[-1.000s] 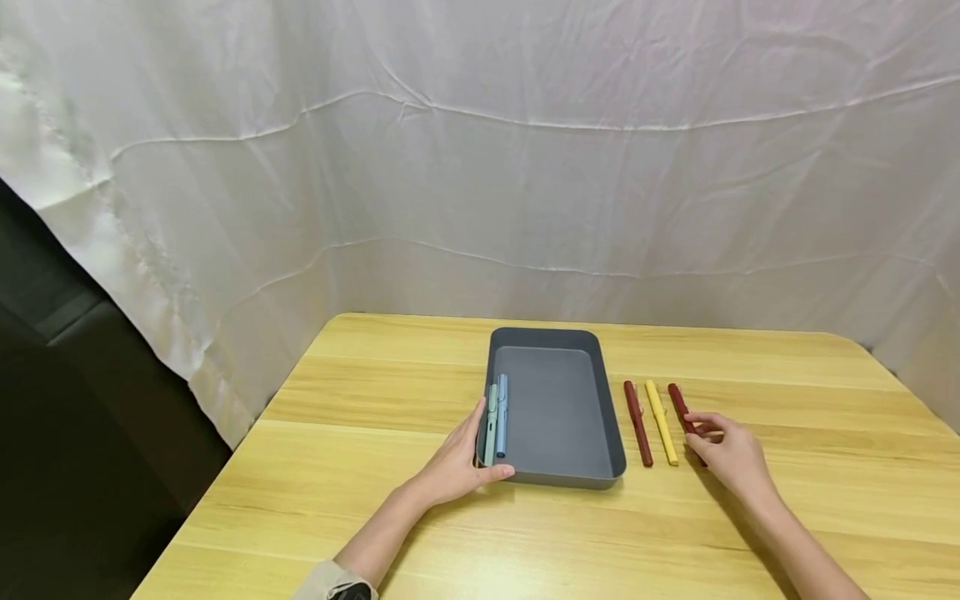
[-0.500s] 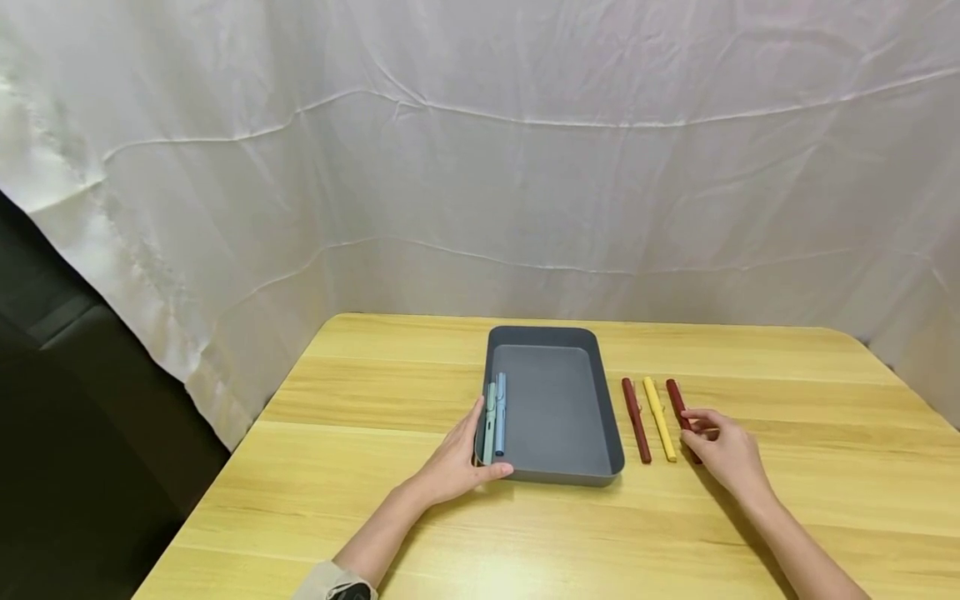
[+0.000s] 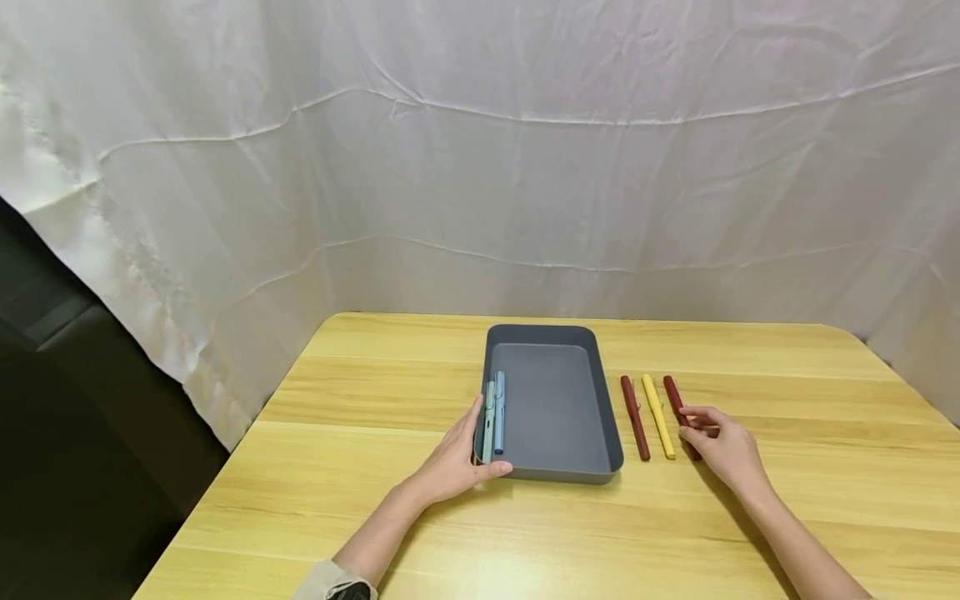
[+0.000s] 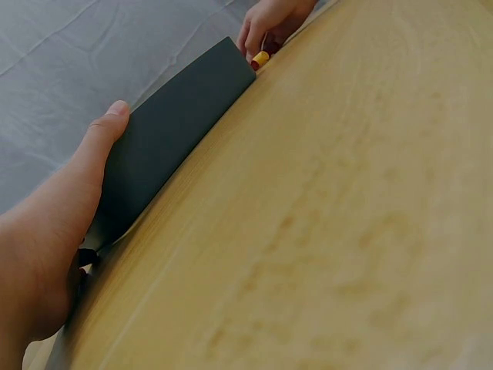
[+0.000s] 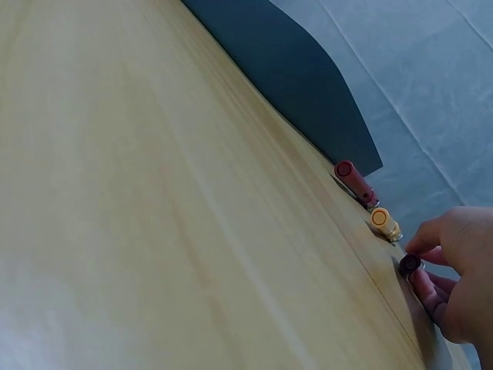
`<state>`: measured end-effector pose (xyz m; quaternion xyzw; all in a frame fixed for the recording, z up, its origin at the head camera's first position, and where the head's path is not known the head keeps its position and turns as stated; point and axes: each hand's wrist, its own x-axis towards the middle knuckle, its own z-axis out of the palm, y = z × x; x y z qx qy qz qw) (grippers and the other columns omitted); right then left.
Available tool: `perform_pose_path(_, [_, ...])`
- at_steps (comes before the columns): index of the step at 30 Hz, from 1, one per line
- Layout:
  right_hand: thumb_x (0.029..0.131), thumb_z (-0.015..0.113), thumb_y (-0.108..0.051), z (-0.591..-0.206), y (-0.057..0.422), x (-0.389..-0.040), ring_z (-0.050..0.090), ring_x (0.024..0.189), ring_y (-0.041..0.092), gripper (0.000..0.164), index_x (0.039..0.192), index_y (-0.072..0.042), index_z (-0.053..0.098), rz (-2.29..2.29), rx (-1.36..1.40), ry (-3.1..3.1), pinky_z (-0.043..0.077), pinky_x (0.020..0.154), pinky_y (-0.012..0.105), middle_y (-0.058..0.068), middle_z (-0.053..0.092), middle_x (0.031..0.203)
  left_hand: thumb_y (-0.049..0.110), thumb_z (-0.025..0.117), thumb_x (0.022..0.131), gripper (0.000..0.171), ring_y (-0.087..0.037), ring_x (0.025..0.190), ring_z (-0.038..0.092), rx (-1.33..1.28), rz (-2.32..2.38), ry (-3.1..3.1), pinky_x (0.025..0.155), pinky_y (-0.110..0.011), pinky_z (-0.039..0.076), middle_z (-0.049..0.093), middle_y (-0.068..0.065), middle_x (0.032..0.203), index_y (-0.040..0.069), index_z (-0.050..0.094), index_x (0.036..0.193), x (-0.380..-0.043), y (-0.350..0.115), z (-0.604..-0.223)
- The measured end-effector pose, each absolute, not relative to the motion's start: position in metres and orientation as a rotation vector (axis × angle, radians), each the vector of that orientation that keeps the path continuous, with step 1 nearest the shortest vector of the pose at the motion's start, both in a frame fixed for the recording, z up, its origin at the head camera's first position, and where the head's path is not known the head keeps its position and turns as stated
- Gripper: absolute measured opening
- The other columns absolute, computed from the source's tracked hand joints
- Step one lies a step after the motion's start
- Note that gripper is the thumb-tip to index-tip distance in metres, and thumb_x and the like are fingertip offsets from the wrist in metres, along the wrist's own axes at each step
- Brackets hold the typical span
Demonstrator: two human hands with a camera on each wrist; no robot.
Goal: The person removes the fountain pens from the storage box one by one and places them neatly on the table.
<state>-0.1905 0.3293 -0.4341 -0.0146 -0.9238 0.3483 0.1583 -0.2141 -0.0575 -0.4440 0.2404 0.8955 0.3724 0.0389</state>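
My left hand spreads round the near left corner of the tray, maybe to steady it. My right hand pinches the rightmost red pen on the worktop, past the tray's right edge.

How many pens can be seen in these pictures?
5. A green pen and a blue pen lie inside the gray tray. Right of it are a red pen and a yellow pen on the table, then another red pen in the right grip.

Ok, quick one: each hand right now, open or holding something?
Left hand: open, resting against the gray tray at its near left corner.
Right hand: closed, pinching the rightmost red pen.
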Motion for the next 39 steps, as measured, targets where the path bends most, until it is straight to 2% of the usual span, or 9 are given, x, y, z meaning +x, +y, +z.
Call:
perform_pose_path(12, [0.086,0.064,-0.012,-0.434,0.329,-0.189,0.060,0.083,0.030,0.029,0.111,0.001,0.062,1.016,-0.061,-2.653,0.045,0.064,0.034,0.019,0.063,0.094,0.056,0.062,0.079,0.103,-0.034,0.134,0.015,0.731,1.137,2.749,0.101,-0.056,0.018,0.009,-0.014,0.151,0.019,-0.004,0.149,-0.214,-0.057,-0.444])
perform_pose_path(18, [0.090,0.059,-0.018,-0.433,0.329,-0.188,0.059,0.088,0.034,0.029,0.112,0.001,0.061,1.080,-0.088,-2.647,0.047,0.069,0.039,0.021,0.063,0.099,0.056,0.062,0.080,0.103,-0.034,0.134,0.014,0.743,1.130,2.748,0.101,-0.055,0.018,0.008,-0.014,0.151,0.018,-0.004,0.149,-0.215,-0.058,-0.445])
perform_pose_path(20, [0.092,0.057,-0.021,-0.432,0.329,-0.187,0.060,0.087,0.028,0.030,0.113,0.000,0.061,1.113,-0.125,-2.636,0.047,0.069,0.034,0.020,0.062,0.101,0.056,0.062,0.079,0.103,-0.034,0.134,0.014,0.738,1.129,2.748,0.102,-0.055,0.018,0.008,-0.013,0.151,0.017,-0.004,0.149,-0.215,-0.058,-0.445])
perform_pose_path(24, [0.093,0.055,-0.022,-0.431,0.330,-0.187,0.054,0.079,0.003,0.031,0.112,0.001,0.061,1.168,-0.200,-2.592,0.046,0.060,0.021,0.020,0.062,0.103,0.056,0.062,0.080,0.103,-0.033,0.134,0.014,0.740,1.133,2.747,0.102,-0.054,0.018,0.008,-0.013,0.151,0.016,-0.003,0.149,-0.215,-0.057,-0.445])
perform_pose_path(28, [0.093,0.054,-0.021,-0.430,0.330,-0.187,0.048,0.073,-0.009,0.030,0.111,0.002,0.061,1.174,-0.223,-2.561,0.046,0.056,0.019,0.022,0.061,0.105,0.055,0.063,0.080,0.103,-0.033,0.134,0.015,0.745,1.143,2.746,0.102,-0.055,0.019,0.009,-0.013,0.151,0.015,-0.002,0.149,-0.216,-0.057,-0.446])
perform_pose_path(31, [0.093,0.054,-0.021,-0.429,0.331,-0.188,0.049,0.073,-0.007,0.029,0.111,0.001,0.062,1.163,-0.223,-2.556,0.047,0.055,0.020,0.022,0.061,0.105,0.055,0.062,0.080,0.103,-0.033,0.134,0.015,0.743,1.145,2.748,0.102,-0.055,0.019,0.009,-0.013,0.151,0.015,-0.002,0.149,-0.216,-0.057,-0.446])
perform_pose_path(39, [0.094,0.052,-0.022,-0.413,0.321,-0.183,0.057,0.080,0.013,0.032,0.115,0.001,0.059,1.214,-0.172,-2.603,0.048,0.061,0.023,0.020,0.059,0.106,0.057,0.062,0.079,0.103,-0.033,0.134,0.015,0.736,1.145,2.746,0.102,-0.054,0.019,0.009,-0.014,0.151,0.016,-0.002,0.149,-0.216,-0.058,-0.446])
